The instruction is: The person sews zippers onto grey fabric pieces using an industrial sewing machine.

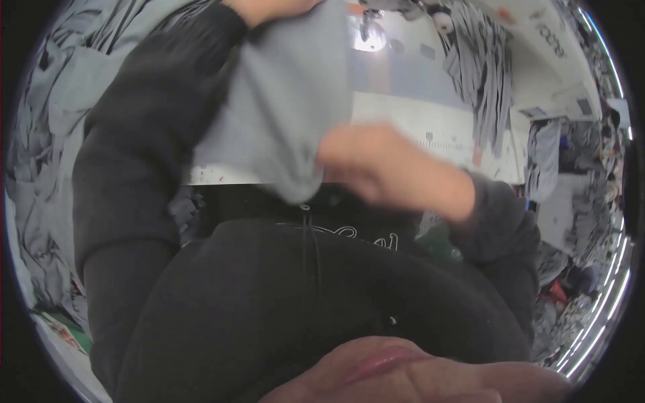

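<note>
A piece of grey fabric (282,101) hangs from the top of the view down over the front edge of the white work table (403,121). My right hand (396,168), smeared by motion, is closed at the fabric's right edge near its lower corner. At the top edge of the view is my left hand (272,8), beside the upper part of the fabric. Its fingers are cut off by the frame, so their grip does not show.
Behind the fabric stands a sewing machine (544,47) with a lit needle area (368,37). Grey strips of cloth (480,74) hang on the right. More grey cloth (54,121) is heaped at the left. A ruler scale (437,143) runs along the table.
</note>
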`<state>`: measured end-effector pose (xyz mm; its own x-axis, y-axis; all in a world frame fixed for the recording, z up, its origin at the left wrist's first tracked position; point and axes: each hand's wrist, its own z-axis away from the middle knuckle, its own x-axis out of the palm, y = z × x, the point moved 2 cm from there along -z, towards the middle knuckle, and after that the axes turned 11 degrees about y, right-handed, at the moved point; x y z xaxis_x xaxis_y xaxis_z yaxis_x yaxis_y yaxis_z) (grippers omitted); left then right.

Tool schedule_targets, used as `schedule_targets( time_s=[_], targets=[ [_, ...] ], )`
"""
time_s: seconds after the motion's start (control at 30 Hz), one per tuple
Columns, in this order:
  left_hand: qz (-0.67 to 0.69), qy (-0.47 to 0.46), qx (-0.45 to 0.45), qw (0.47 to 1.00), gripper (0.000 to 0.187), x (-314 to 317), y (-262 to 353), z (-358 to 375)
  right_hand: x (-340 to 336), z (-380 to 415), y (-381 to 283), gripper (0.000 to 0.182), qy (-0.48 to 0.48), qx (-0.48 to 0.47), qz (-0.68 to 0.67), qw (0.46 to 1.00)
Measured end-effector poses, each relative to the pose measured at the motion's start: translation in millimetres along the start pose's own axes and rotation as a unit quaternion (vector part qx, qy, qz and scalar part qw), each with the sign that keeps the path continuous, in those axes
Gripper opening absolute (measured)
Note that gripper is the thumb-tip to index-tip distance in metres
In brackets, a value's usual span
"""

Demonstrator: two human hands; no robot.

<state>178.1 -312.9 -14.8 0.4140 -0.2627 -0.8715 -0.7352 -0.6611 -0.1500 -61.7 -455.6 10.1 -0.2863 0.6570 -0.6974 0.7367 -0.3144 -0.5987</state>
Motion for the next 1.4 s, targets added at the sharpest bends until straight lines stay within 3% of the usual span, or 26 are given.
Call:
schedule_targets(
  time_s=[0.07, 0.13, 0.17, 0.3, 0.37, 0.47, 0.5, 0.57, 0.77, 0.87, 0.93, 1.0, 1.07, 1.13, 1.27, 1.4],
  targets=[
    [-0.009, -0.01, 0.008, 1.0, 0.027, -52, 36, 49, 11, 19, -44, 0.004, -0.23, 0.07, -0.119, 0.963],
    [0.11, 0.089, 0.051, 0.989, 0.008, -55, 69, 71, 4, 29, -46, 0.009, -0.259, 0.114, -0.196, 0.939],
    [0.19, 0.156, 0.072, 0.967, 0.008, -58, 85, 83, 0, 34, -48, 0.015, -0.283, 0.14, -0.244, 0.917],
    [0.231, 0.118, 0.064, 0.964, 0.02, -75, 118, 100, -25, 38, -24, 0.015, -0.061, 0.171, -0.125, 0.975],
    [0.248, 0.134, 0.091, 0.955, 0.014, -80, 127, 100, -31, 41, 0, 0.016, 0.067, 0.125, 0.06, 0.988],
    [0.224, 0.188, 0.115, 0.949, 0.007, -76, 124, 90, -28, 37, 39, 0.016, 0.054, 0.083, 0.241, 0.965],
    [0.223, 0.187, 0.115, 0.95, 0.004, -73, 124, 89, -26, 34, 43, 0.017, 0.061, 0.086, 0.246, 0.964],
    [0.213, 0.195, 0.121, 0.95, 0.017, -68, 123, 86, -25, 28, 50, 0.022, 0.088, 0.09, 0.276, 0.953],
    [0.239, 0.202, 0.122, 0.942, 0.018, -64, 123, 80, -27, 22, 56, 0.026, 0.123, 0.064, 0.269, 0.953],
    [0.25, 0.213, 0.126, 0.936, 0.019, -65, 122, 79, -28, 19, 56, 0.027, 0.088, 0.061, 0.273, 0.956],
    [0.258, 0.204, 0.109, 0.938, 0.004, -68, 123, 79, -26, 19, 61, 0.03, 0.1, 0.037, 0.27, 0.957],
    [0.263, 0.194, 0.099, 0.94, 0.01, -69, 121, 78, -25, 16, 63, 0.03, 0.108, 0.022, 0.265, 0.958],
    [0.265, 0.177, 0.1, 0.942, 0.023, -67, 121, 78, -25, 12, 64, 0.021, 0.102, 0.027, 0.258, 0.96],
    [0.252, 0.189, 0.108, 0.943, 0.008, -61, 117, 76, -25, 12, 64, 0.025, 0.1, 0.028, 0.275, 0.956],
    [0.227, 0.205, 0.111, 0.946, 0.006, -51, 107, 73, -31, 9, 68, 0.028, 0.082, 0.049, 0.288, 0.953],
    [0.237, 0.211, 0.112, 0.942, 0.001, -40, 90, 63, -62, 8, 70, 0.021, 0.089, 0.165, 0.319, 0.929]
  ],
)
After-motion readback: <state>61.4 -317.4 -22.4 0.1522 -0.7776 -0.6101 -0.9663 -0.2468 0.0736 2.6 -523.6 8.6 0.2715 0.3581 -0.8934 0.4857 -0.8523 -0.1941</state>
